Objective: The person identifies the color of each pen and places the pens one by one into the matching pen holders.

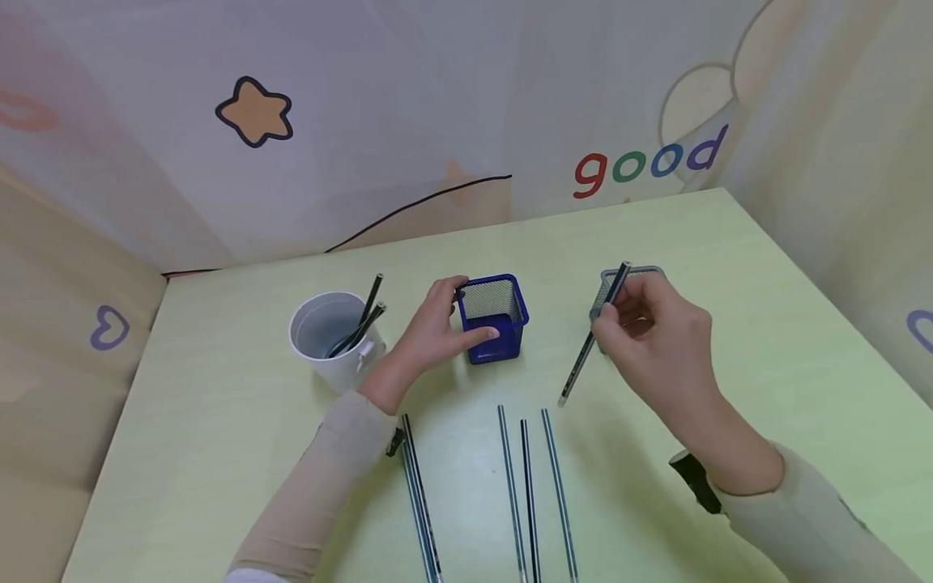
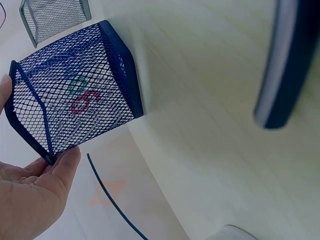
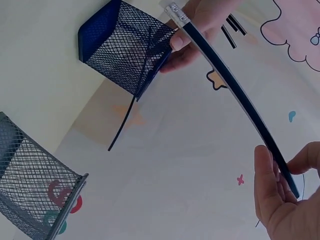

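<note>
In the head view my left hand (image 1: 437,330) grips the blue mesh pencil holder (image 1: 503,346) at its left side, thumb across the front and fingers at the back rim. The holder (image 2: 75,80) looks empty through its mesh in the left wrist view. My right hand (image 1: 666,356) pinches a dark striped pencil (image 1: 578,374) near its upper end, between thumb and fingers. Its silver-capped eraser end (image 3: 177,14) points down toward the table. Behind the right hand stands a grey mesh holder (image 1: 598,312), largely hidden by it in the head view.
A white bucket-like cup (image 1: 313,332) left of my left hand holds several dark pencils (image 1: 372,290). Closer to me, blue-green and black pencils (image 1: 513,494) lie lengthwise on the pale table (image 1: 219,421), some beside my left forearm (image 1: 418,494). A printed curtain (image 1: 408,105) borders the back.
</note>
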### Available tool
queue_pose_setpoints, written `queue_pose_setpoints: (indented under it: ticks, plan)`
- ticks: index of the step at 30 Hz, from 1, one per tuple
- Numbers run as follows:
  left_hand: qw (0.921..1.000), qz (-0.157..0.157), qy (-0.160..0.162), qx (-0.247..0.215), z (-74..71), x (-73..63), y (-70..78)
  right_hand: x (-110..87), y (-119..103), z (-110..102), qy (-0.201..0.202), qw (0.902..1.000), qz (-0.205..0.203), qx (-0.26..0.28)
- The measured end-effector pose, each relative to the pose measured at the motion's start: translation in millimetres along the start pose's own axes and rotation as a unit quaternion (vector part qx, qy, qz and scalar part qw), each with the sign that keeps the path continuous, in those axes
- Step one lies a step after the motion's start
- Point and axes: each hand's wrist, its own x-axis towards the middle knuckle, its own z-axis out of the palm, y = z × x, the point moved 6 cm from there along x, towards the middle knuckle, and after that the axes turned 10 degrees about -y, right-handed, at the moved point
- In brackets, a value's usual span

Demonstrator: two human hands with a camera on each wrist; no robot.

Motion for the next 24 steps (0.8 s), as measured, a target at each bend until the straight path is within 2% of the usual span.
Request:
queue_pose_setpoints:
  ticks: [3, 10, 20, 24]
  plan:
    - [1.0000, -0.001, 0.000, -0.001, 1.3, -0.2, -1.3, 3.9, -4, 2, 0.006, 0.9999, -0.013, 0.003]
    - [1.0000, 0.006, 0.005, 0.000, 2.3, 0.8, -2.1, 11.1, -10, 3, 0.030, 0.9994, -0.015, 0.005]
    - [1.0000, 0.004, 0.005, 0.000, 0.9, -0.8, -0.9, 18.2, -13, 9, 0.084, 0.9922, -0.074, 0.056]
    - [1.0000, 0.003, 0.005, 0.001, 0.6, -0.4, -0.9, 20.5, -10, 14, 0.084, 0.9918, -0.081, 0.053]
